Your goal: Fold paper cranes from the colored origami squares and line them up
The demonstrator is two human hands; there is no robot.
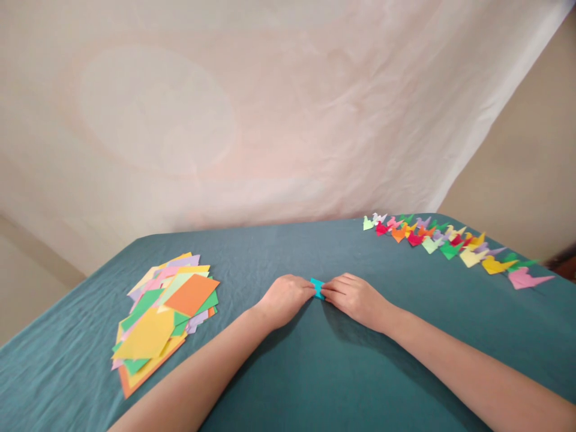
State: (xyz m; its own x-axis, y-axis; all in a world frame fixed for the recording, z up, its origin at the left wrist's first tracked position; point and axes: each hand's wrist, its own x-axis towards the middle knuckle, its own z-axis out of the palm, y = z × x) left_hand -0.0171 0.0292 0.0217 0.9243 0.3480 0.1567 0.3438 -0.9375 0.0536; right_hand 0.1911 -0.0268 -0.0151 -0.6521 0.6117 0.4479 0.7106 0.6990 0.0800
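Observation:
A small folded piece of turquoise paper (317,287) lies on the teal tablecloth (324,372) at the centre. My left hand (284,298) pinches its left side with closed fingers. My right hand (353,297) pinches its right side, fingers pressed together. Both forearms stretch from the near edge towards the paper, and most of the paper is hidden between the fingertips.
A loose pile of coloured paper squares (164,312) lies at the left. Several folded paper figures (450,243) in many colours stand in rows at the far right, near the table's edge. A pale cloth backdrop (252,108) hangs behind the table.

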